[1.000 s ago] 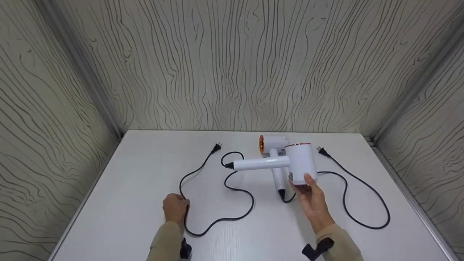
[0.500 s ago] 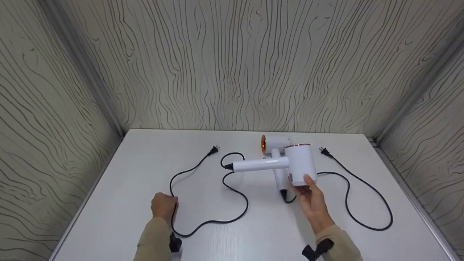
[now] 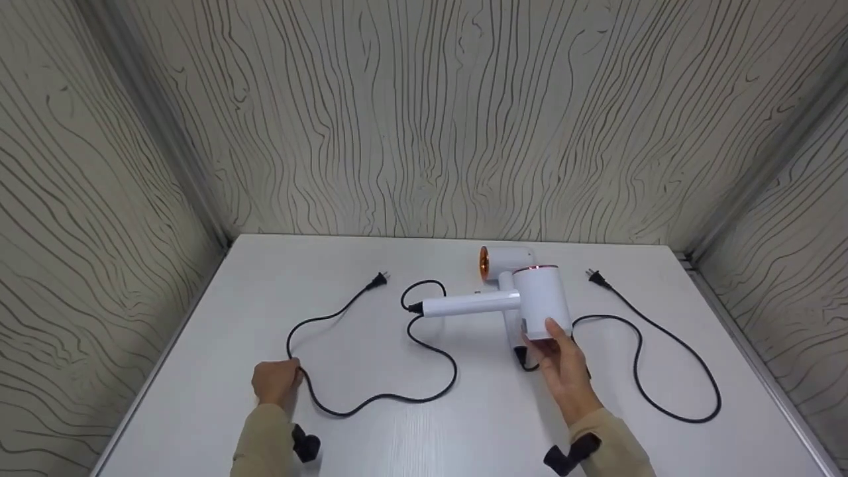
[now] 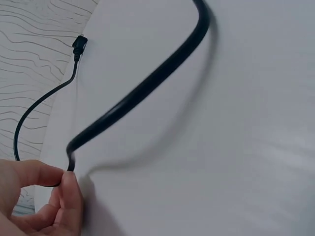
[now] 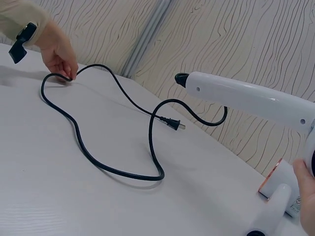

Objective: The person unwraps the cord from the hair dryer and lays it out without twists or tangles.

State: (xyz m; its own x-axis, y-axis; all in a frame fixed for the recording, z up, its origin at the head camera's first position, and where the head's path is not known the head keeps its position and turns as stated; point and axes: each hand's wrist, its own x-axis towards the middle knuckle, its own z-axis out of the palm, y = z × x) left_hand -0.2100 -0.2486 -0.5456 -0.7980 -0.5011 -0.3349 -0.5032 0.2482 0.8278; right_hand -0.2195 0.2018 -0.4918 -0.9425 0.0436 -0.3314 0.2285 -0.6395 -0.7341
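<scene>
My right hand [image 3: 566, 377] grips the barrel end of a white hair dryer [image 3: 543, 301], holding it above the table with its handle pointing left. From that handle a black power cord [image 3: 397, 397] winds over the table to the left. My left hand [image 3: 275, 382] pinches this cord between thumb and fingertips, as the left wrist view shows, low over the table. The cord's plug [image 3: 377, 279] lies farther back. Behind the held dryer lies a second white hair dryer [image 3: 510, 262] with an orange-rimmed nozzle, its handle partly hidden.
The second dryer's cord [image 3: 695, 358] loops over the right side of the white table [image 3: 199, 397], and its plug [image 3: 598, 278] lies near the back. Wood-patterned panels [image 3: 424, 119] stand behind and at both sides.
My left hand has moved left along the table, drawing the cord and its plug leftward. My right hand and the held hair dryer have shifted slightly left.
</scene>
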